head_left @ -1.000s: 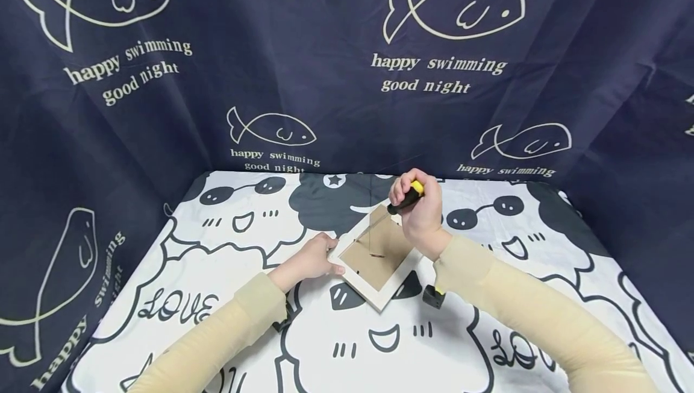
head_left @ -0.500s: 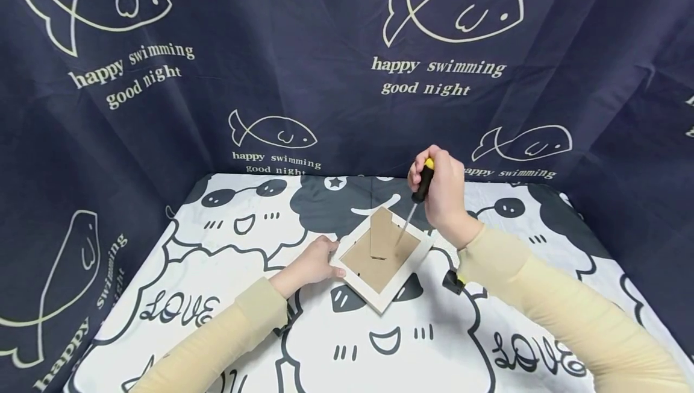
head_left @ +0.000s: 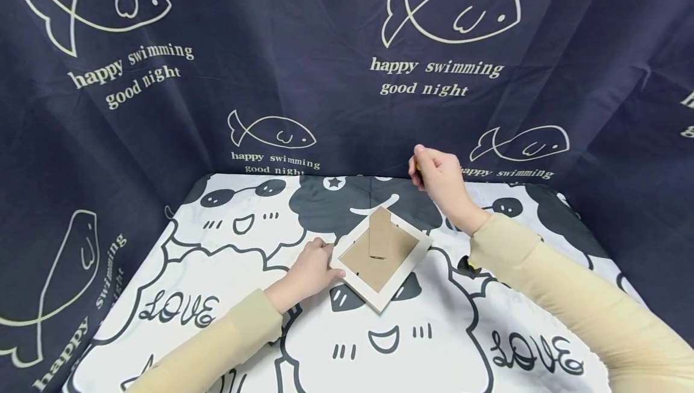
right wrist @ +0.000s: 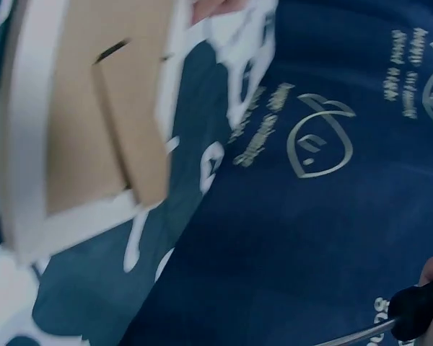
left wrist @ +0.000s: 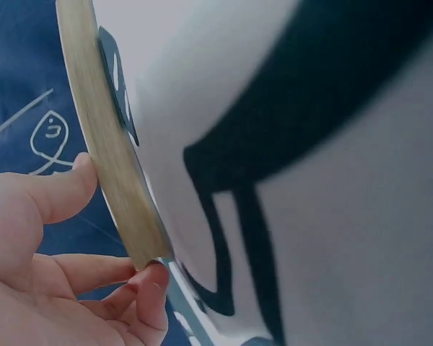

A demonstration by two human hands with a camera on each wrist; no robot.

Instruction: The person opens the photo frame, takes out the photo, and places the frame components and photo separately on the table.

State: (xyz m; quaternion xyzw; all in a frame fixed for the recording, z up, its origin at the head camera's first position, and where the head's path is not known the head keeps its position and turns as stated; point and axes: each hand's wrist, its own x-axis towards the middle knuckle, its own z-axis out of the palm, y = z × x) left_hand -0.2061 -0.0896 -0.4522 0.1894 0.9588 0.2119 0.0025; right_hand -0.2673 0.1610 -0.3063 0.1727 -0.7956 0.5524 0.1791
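Observation:
A picture frame (head_left: 403,269) with a white border lies back-up on the cloth, turned cornerwise. Its brown backing board (head_left: 360,255) carries a folded-down stand leg (head_left: 379,233). My left hand (head_left: 309,266) holds the frame by its left corner; in the left wrist view the thumb (left wrist: 65,191) presses on the frame's wooden edge (left wrist: 108,137) and the fingers reach round its end. Above and right of the frame, my raised right hand (head_left: 441,179) grips a screwdriver (right wrist: 418,310). Its black handle and thin metal shaft (right wrist: 361,334) show in the right wrist view; the hand mostly hides it in the head view.
A white cloth (head_left: 434,363) with black cartoon prints covers the table. Behind and beside it hangs a dark blue curtain (head_left: 336,67) with fish drawings. A small black and yellow item (head_left: 468,266) shows under the right cuff.
My right hand has lifted the screwdriver away from the frame, moving up and right, and its tip has left the backing board. My left hand keeps its hold; the frame has hardly moved.

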